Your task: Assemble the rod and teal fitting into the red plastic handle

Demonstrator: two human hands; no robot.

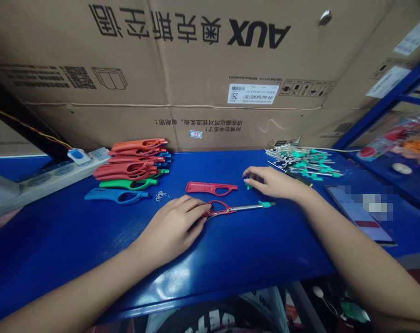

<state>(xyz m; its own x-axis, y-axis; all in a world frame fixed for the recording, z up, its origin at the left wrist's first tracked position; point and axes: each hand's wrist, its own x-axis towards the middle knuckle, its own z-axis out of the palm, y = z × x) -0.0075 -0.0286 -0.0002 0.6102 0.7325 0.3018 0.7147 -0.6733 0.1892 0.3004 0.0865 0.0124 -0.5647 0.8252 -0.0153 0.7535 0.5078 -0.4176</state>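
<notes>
Left hand (177,226) grips the end of a red stick lighter (224,212) on a blue bench (251,259), while the right hand (270,181) pinches a small green part (247,186) just beside a loose red handle shell (204,188).

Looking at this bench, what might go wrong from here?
Loose metal bits lie near the left hand; a sweep might scatter them. The rod juts out close to the right hand, which might knock it. The piled handles could slide down if bumped.
</notes>
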